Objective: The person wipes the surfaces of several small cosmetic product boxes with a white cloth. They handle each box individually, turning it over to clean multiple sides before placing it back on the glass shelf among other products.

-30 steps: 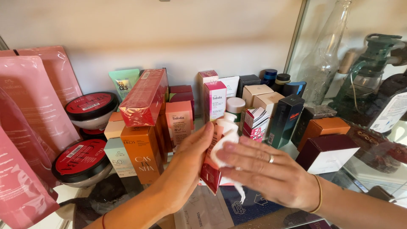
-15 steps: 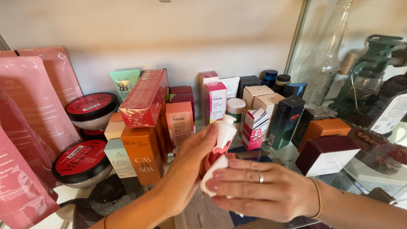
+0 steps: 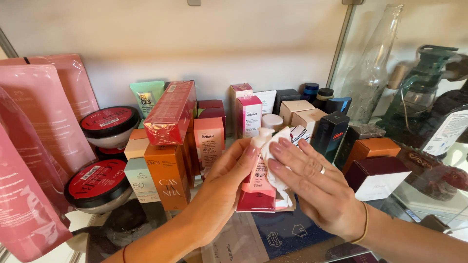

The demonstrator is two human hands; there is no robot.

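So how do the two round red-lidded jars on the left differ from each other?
The upper jar sits further back, partly hidden behind the orange box; the lower jar sits nearer and shows in full. The lower one's lid tilts more toward the camera. Both are shallow round tubs with red, black-rimmed lids and a white label.

Both hands (image 3: 273,190) press a white cloth (image 3: 279,160) against a pink tube (image 3: 257,182).
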